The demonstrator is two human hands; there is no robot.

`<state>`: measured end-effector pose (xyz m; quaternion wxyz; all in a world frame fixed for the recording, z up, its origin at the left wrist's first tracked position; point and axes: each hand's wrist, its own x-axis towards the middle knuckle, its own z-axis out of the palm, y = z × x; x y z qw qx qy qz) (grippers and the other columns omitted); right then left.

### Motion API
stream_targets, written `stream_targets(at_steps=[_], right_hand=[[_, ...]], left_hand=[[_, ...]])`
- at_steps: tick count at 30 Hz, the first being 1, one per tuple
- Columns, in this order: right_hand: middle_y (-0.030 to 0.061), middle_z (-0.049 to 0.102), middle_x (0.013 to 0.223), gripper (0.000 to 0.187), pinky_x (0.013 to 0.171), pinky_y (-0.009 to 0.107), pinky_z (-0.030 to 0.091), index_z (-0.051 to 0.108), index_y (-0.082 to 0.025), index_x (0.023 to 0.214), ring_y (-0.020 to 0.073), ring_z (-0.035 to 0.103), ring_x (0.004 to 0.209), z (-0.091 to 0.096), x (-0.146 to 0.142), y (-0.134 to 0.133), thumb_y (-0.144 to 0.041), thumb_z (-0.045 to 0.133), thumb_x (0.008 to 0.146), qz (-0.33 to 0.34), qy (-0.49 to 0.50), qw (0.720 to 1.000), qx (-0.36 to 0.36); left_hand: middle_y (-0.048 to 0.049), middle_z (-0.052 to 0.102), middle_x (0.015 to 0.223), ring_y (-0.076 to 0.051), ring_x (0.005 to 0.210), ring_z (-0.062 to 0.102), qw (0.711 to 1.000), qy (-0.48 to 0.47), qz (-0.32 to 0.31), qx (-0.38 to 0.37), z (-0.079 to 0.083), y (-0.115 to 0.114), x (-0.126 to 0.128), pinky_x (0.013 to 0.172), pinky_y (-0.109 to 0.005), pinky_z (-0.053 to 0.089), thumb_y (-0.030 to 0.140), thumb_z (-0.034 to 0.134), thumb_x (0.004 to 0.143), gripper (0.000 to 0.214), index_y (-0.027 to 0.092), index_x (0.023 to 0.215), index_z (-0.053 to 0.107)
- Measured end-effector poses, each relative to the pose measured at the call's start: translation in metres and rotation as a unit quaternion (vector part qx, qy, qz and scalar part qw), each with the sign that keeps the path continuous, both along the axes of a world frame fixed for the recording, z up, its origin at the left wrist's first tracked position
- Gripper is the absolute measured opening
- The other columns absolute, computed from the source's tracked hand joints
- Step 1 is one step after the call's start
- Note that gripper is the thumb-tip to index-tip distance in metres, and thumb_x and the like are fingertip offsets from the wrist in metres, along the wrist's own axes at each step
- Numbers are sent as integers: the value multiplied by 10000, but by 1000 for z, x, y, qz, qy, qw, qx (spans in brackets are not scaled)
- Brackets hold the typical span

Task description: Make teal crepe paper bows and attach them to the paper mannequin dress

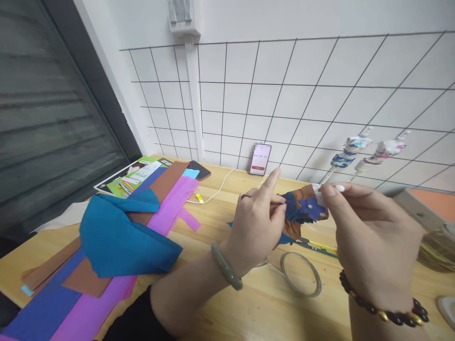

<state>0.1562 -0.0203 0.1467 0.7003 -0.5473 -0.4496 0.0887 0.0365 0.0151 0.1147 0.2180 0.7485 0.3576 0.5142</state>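
My left hand (256, 222) and my right hand (369, 232) are raised above the wooden table (227, 303), both pinching a small paper craft piece (302, 210) made of brown, teal and blue layers with a blue flower shape. The left hand grips its left side with the index finger stretched up. With thumb and forefinger, the right hand pinches a small white bit (319, 194) at the piece's right edge. A green bangle (226, 266) is on the left wrist, a dark bead bracelet (384, 308) on the right.
Sheets of teal, brown, purple and blue paper (117, 237) cover the table's left. A tape roll (302, 273) and scissors (316, 246) lie under my hands. A phone (260, 159) leans on the wire-grid wall, another phone (199, 169) lies flat with a cable. A basket (435, 246) stands right.
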Motion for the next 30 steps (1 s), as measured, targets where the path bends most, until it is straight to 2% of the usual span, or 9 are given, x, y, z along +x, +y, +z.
stream_targets(at_steps=[8, 14, 18, 22, 26, 30], right_hand=[[5, 652, 660, 139, 504, 267, 502, 662, -181, 765, 133, 598, 560, 0, -1, 1, -294, 691, 689, -6, -14, 1000, -1], [-6, 643, 635, 134, 483, 256, 505, 672, -195, 754, 122, 581, 535, 0, 0, 3, -303, 696, 679, -7, -3, 1000, 3], [-3, 644, 636, 139, 486, 254, 500, 677, -194, 744, 122, 578, 539, 0, 1, 3, -308, 702, 671, -15, -3, 1000, -1], [8, 660, 655, 162, 483, 253, 479, 690, -198, 735, 129, 577, 556, -1, 6, 4, -336, 714, 652, -47, 2, 999, -16], [21, 673, 669, 180, 495, 260, 486, 701, -195, 738, 132, 584, 560, -1, 13, 9, -355, 709, 657, -49, 30, 998, -33], [30, 672, 691, 186, 507, 264, 494, 702, -185, 749, 131, 584, 574, -2, 15, 12, -353, 699, 669, -36, 55, 998, -26]], left_hand=[[-9, 675, 882, -176, 917, 598, 999, -7, -25, -39, 2, 1, -1, 867, -384, 478, 96, 481, 789, 671, 245, 1378, 199], [-29, 629, 1046, -193, 998, 560, 1000, 0, -1, -26, 3, 2, -3, 910, -411, 447, 125, 544, 765, 671, 283, 1349, 255], [-23, 623, 1033, -191, 994, 557, 1000, 1, -3, -22, 2, 3, -3, 909, -411, 439, 133, 543, 763, 640, 288, 1328, 285], [-44, 575, 1125, -206, 1067, 522, 1000, -5, -25, -11, 5, 1, -5, 921, -408, 425, 145, 548, 752, 656, 281, 1330, 269], [-43, 576, 1138, -201, 1096, 511, 998, -18, -62, -27, 10, 1, -9, 945, -404, 398, 131, 510, 772, 578, 273, 1298, 318], [-35, 600, 1090, -178, 1068, 529, 996, -30, -67, -42, 12, 4, -12, 948, -388, 391, 127, 474, 797, 450, 249, 1225, 405]])
